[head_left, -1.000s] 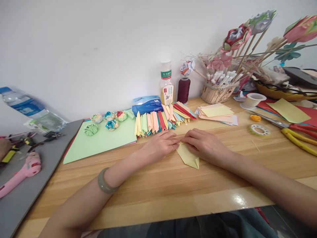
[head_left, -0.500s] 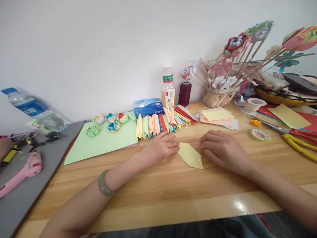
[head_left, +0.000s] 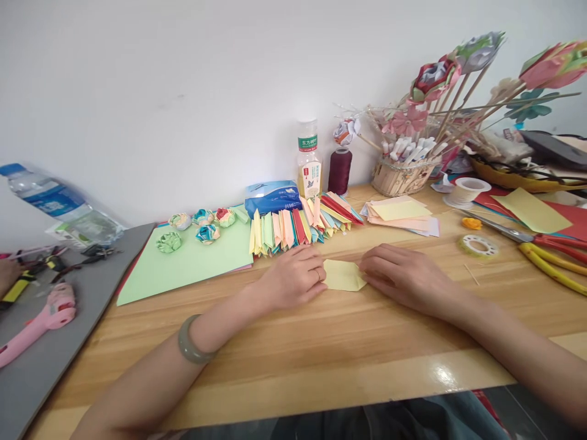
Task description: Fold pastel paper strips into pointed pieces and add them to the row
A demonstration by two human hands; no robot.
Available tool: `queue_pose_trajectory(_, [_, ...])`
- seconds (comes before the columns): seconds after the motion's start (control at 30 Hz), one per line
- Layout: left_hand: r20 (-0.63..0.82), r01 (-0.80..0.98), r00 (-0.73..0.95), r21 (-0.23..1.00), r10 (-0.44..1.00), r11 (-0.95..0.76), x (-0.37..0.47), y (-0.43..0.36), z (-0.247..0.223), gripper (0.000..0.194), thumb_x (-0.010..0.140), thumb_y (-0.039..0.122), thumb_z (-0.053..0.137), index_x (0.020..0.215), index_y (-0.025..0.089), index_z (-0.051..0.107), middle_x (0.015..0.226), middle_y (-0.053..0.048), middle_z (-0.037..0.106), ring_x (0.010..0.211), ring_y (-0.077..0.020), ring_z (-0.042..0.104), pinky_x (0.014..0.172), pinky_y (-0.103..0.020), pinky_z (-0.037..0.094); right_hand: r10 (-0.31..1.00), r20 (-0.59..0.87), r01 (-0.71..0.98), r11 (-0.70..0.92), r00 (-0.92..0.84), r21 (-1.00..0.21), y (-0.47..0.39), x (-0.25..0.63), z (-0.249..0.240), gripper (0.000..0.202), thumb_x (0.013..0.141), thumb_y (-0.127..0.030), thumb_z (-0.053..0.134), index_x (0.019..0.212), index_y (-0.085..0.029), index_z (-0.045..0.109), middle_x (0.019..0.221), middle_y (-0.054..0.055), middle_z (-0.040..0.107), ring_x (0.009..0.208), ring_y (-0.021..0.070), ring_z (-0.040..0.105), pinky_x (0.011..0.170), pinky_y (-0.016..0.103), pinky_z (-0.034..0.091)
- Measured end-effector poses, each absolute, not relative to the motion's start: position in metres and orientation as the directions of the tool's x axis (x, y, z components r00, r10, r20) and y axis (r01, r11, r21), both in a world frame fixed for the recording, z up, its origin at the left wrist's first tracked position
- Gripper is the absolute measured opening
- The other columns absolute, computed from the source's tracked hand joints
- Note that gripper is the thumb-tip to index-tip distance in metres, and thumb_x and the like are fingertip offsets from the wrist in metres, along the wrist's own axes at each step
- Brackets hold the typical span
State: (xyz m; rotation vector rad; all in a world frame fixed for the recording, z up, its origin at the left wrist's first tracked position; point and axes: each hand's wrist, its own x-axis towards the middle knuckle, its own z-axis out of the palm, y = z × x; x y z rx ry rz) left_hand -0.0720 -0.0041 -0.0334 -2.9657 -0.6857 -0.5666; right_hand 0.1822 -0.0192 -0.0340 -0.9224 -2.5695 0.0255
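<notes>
A folded piece of pale yellow paper (head_left: 343,276) lies on the wooden table between my hands. My left hand (head_left: 297,276), with a ring on one finger, holds its left end, fingers curled over it. At the right end, the fingers of my right hand (head_left: 398,274) are closed on the paper's corner; their tips are partly hidden. Just behind my left hand stands a row of folded colored paper strips (head_left: 287,229). A stack of cut paper pieces (head_left: 400,211) lies beyond my right hand.
Light green paper (head_left: 192,263) on the left carries several folded paper flowers (head_left: 207,234). On the right lie scissors (head_left: 523,234), a tape roll (head_left: 479,245) and a thread spool (head_left: 468,192). At the back stand a bottle (head_left: 310,162) and a basket (head_left: 401,177). A pink glue gun (head_left: 55,311) lies far left.
The yellow paper has turned from slanting to nearly level. My right hand has moved left onto its right end, and my left hand has shifted slightly lower against its left end.
</notes>
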Motion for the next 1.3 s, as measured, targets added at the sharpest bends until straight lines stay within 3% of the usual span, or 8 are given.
queue_pose_trajectory(0.1, [0.301,0.443,0.81,0.248,0.503,-0.862,-0.073,-0.001,-0.031,0.015,0.079,0.028,0.068,0.078,0.015,0.062,0.084,-0.005,0.062,0.089,-0.0196,0.056,0.082,-0.032,0.047,0.587,0.335,0.555,0.809,-0.737,-0.195,-0.022,0.182,-0.03,0.021,0.091,-0.019,0.042,0.084,-0.019,0.062,0.083,0.007,0.063,0.076,0.0183,0.058,0.067,0.03,0.045])
queue_pose_trajectory(0.2, [0.267,0.454,0.792,0.343,0.549,-0.822,-0.074,0.003,-0.031,0.018,0.074,0.027,0.075,0.077,0.016,0.061,0.082,-0.003,0.062,0.085,-0.0178,0.057,0.079,-0.03,0.048,0.562,0.297,0.508,0.826,-0.772,-0.243,-0.024,0.181,-0.027,0.017,0.088,-0.022,0.048,0.092,-0.019,0.064,0.088,0.008,0.064,0.08,0.0189,0.059,0.07,0.031,0.046])
queue_pose_trajectory(0.3, [0.281,0.45,0.79,0.336,0.544,-0.827,-0.074,0.004,-0.033,0.01,0.079,0.022,0.07,0.077,0.017,0.062,0.081,-0.003,0.063,0.086,-0.0177,0.057,0.083,-0.032,0.046,0.56,0.31,0.52,0.828,-0.768,-0.209,-0.024,0.181,-0.027,0.02,0.088,-0.028,0.051,0.099,-0.016,0.063,0.09,0.009,0.065,0.08,0.02,0.059,0.07,0.032,0.047])
queue_pose_trajectory(0.47, [0.318,0.432,0.807,0.255,0.497,-0.865,-0.073,0.0,-0.034,0.011,0.087,0.022,0.059,0.078,0.017,0.064,0.083,-0.004,0.064,0.091,-0.0185,0.057,0.092,-0.035,0.042,0.541,0.35,0.52,0.839,-0.765,-0.161,-0.021,0.181,-0.031,0.023,0.093,-0.022,0.042,0.084,-0.017,0.063,0.081,0.008,0.064,0.076,0.0186,0.058,0.068,0.032,0.046])
queue_pose_trajectory(0.67, [0.31,0.516,0.768,0.219,0.56,-0.828,-0.073,-0.007,-0.034,0.012,0.082,0.03,0.065,0.08,0.019,0.063,0.087,-0.002,0.065,0.094,-0.0186,0.058,0.107,-0.047,0.024,0.558,0.357,0.515,0.829,-0.749,-0.217,-0.019,0.181,-0.032,0.021,0.092,-0.022,0.043,0.086,-0.019,0.063,0.085,0.008,0.063,0.078,0.0185,0.057,0.069,0.032,0.045])
queue_pose_trajectory(0.8, [0.321,0.518,0.769,0.193,0.552,-0.833,-0.073,-0.01,-0.034,0.011,0.085,0.028,0.062,0.08,0.018,0.063,0.086,-0.002,0.065,0.094,-0.0178,0.059,0.107,-0.047,0.023,0.571,0.337,0.514,0.821,-0.749,-0.247,-0.021,0.178,-0.034,0.022,0.093,-0.023,0.042,0.085,-0.018,0.062,0.084,0.007,0.061,0.078,0.0187,0.055,0.069,0.032,0.045])
queue_pose_trajectory(1.0, [0.395,0.524,0.764,0.082,0.511,-0.848,-0.067,-0.021,-0.035,0.019,0.09,0.029,0.054,0.08,0.017,0.065,0.081,-0.003,0.065,0.096,-0.0199,0.057,0.108,-0.049,0.021,0.704,0.29,0.588,0.705,-0.649,-0.397,-0.021,0.174,-0.033,0.021,0.091,-0.021,0.042,0.08,-0.018,0.059,0.079,0.007,0.059,0.075,0.0188,0.054,0.066,0.032,0.045])
queue_pose_trajectory(1.3, [0.32,0.703,0.494,0.399,0.808,-0.588,-0.052,-0.036,-0.033,0.012,0.081,0.017,0.064,0.068,0.019,0.065,0.076,0.0,0.068,0.087,-0.0215,0.054,0.086,-0.045,0.037,0.795,0.277,0.621,0.597,-0.539,-0.507,-0.022,0.175,-0.04,0.015,0.087,-0.026,0.05,0.086,-0.019,0.063,0.08,0.006,0.065,0.074,0.0195,0.059,0.067,0.033,0.046])
